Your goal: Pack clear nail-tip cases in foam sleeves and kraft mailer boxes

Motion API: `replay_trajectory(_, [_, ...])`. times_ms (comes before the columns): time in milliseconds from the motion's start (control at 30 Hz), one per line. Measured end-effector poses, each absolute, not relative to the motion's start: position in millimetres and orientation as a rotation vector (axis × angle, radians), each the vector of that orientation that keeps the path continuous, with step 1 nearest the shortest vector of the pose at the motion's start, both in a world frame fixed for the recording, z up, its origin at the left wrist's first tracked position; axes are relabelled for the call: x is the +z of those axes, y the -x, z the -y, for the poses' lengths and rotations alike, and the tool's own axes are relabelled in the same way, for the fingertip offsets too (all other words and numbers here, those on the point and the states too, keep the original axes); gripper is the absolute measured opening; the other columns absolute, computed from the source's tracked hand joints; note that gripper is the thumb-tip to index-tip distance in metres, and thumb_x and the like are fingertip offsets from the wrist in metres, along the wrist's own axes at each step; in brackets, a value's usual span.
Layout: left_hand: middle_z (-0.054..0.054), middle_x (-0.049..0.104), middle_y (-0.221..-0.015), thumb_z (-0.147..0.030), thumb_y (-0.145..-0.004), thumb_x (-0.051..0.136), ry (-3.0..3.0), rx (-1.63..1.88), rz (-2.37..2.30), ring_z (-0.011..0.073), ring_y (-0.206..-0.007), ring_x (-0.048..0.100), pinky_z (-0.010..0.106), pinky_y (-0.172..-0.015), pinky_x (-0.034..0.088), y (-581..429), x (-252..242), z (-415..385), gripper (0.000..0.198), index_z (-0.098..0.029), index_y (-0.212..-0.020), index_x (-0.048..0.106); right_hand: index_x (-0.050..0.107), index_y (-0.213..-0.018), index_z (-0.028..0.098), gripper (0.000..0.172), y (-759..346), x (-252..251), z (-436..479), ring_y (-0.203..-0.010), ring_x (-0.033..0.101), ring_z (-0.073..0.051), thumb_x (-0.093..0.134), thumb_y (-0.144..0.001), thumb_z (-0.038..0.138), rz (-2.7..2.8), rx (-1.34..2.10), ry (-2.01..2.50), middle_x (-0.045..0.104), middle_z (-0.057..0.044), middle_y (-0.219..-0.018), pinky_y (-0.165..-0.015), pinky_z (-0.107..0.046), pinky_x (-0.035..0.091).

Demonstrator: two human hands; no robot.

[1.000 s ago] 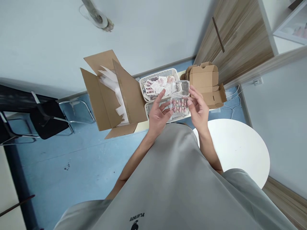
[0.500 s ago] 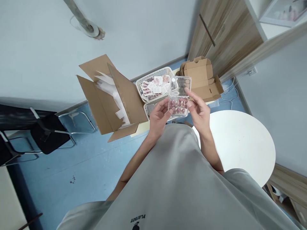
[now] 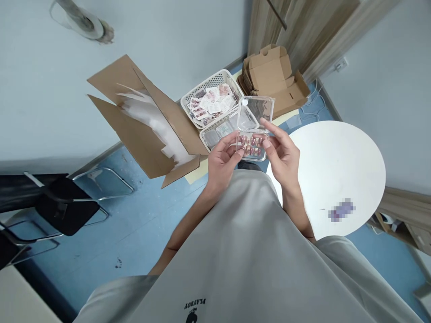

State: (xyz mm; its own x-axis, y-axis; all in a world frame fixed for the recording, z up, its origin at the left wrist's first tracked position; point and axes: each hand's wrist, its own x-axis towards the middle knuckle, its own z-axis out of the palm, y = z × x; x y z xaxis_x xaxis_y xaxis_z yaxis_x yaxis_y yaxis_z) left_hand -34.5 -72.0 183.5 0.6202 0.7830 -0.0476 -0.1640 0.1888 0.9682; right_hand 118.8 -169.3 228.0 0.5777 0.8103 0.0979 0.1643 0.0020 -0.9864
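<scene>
Head view: hands [image 3: 222, 163] [image 3: 286, 159] holding a case [image 3: 252, 146] partly block the nearer basket [image 3: 215, 125].

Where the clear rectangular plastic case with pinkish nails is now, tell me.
In the head view, the case is slightly right of centre, held open between the left hand and the right hand.

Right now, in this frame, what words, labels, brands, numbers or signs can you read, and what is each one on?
"PLAYBOY", upside down in the picture, on the grey shirt; the black emblem by it is cut off.
Cards in the white basket: any print is too small to read.
Open clear case: no readable text.
Purplish patch on the round table: pixelated, unreadable.
</scene>
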Motion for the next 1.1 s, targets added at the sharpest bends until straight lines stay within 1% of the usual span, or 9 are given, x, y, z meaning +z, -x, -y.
replay_trajectory(167, [0.007,0.074,-0.149,-0.061,-0.103,0.08,-1.183,0.612,-0.55,0.0298,-0.142,0.072,0.05,-0.123,0.06,60.1,179.4,91.4,0.062,-0.037,-0.157,0.065,0.07,-0.154,0.041,0.049,-73.8,234.6,201.5,-0.157,0.06,-0.035,0.06,-0.113,0.066,0.779,0.475,1.599,0.068,-0.003,-0.163,-0.125,-0.065,0.06])
replay_trajectory(267, [0.007,0.071,-0.154,-0.061,-0.104,0.078,-1.17,0.524,-0.477,0.0307,-0.146,0.069,0.051,-0.125,0.059,71.9,176.8,110.7,0.063,-0.037,-0.16,0.062,0.071,-0.153,0.039,0.047,-47.2,237.1,228.4,-0.152,0.065,-0.034,0.06,-0.114,0.064,0.679,0.378,1.664,0.07,-0.004,-0.16,-0.123,-0.062,0.062])
replay_trajectory(400, [0.008,0.07,-0.156,-0.059,-0.106,0.077,-1.173,0.4,-0.386,0.0316,-0.149,0.068,0.051,-0.125,0.059,81.3,175.2,140.3,0.063,-0.037,-0.162,0.059,0.071,-0.15,0.038,0.045,-17.5,237.0,268.0,-0.139,0.074,-0.031,0.06,-0.114,0.062,0.526,0.275,1.713,0.074,-0.005,-0.154,-0.116,-0.055,0.067])
replay_trajectory(533, [0.009,0.07,-0.156,-0.06,-0.107,0.075,-1.189,0.307,-0.307,0.0323,-0.151,0.066,0.051,-0.126,0.059,83.3,178.9,164.9,0.064,-0.035,-0.163,0.058,0.066,-0.156,0.036,0.054,1.7,233.1,301.7,-0.133,0.076,-0.03,0.063,-0.111,0.066,0.421,0.245,1.76,0.073,-0.008,-0.155,-0.11,-0.051,0.071])
replay_trajectory(667, [0.009,0.071,-0.155,-0.06,-0.107,0.075,-1.231,0.252,-0.191,0.0327,-0.152,0.065,0.052,-0.13,0.055,80.5,187.4,181.6,0.062,-0.035,-0.161,0.06,0.06,-0.162,0.037,0.064,11.4,226.6,322.3,-0.138,0.073,-0.03,0.069,-0.107,0.069,0.351,0.183,1.786,0.071,-0.008,-0.157,-0.114,-0.051,0.069])
replay_trajectory(733, [0.01,0.071,-0.154,-0.06,-0.107,0.075,-1.254,0.237,-0.154,0.0333,-0.151,0.066,0.054,-0.132,0.053,77.3,191.2,188.0,0.062,-0.034,-0.161,0.06,0.062,-0.161,0.038,0.062,12.7,224.6,329.4,-0.139,0.072,-0.03,0.07,-0.107,0.067,0.316,0.12,1.792,0.07,-0.007,-0.157,-0.116,-0.05,0.068])
replay_trajectory(867, [0.011,0.072,-0.152,-0.062,-0.107,0.073,-1.296,0.207,-0.1,0.0339,-0.15,0.067,0.055,-0.132,0.053,65.1,195.5,201.8,0.065,-0.032,-0.162,0.058,0.063,-0.16,0.037,0.058,9.1,225.4,346.0,-0.13,0.075,-0.028,0.068,-0.109,0.064,0.262,0.059,1.796,0.07,-0.006,-0.156,-0.112,-0.048,0.069])
replay_trajectory(1000, [0.01,0.07,-0.154,-0.063,-0.106,0.074,-1.31,0.17,-0.046,0.0335,-0.149,0.067,0.054,-0.131,0.055,46.8,197.6,222.6,0.064,-0.034,-0.162,0.059,0.059,-0.164,0.036,0.06,-0.7,227.5,369.8,-0.127,0.076,-0.028,0.066,-0.11,0.061,0.235,0.02,1.782,0.07,-0.007,-0.156,-0.111,-0.05,0.07])
replay_trajectory(1100, [0.01,0.068,-0.157,-0.064,-0.105,0.074,-1.321,0.147,-0.026,0.0344,-0.152,0.065,0.055,-0.131,0.054,32.8,198.2,243.1,0.065,-0.036,-0.162,0.059,0.055,-0.166,0.037,0.059,-9.5,228.2,389.4,-0.129,0.076,-0.029,0.062,-0.112,0.058,0.224,-0.009,1.784,0.069,-0.007,-0.157,-0.109,-0.051,0.071])
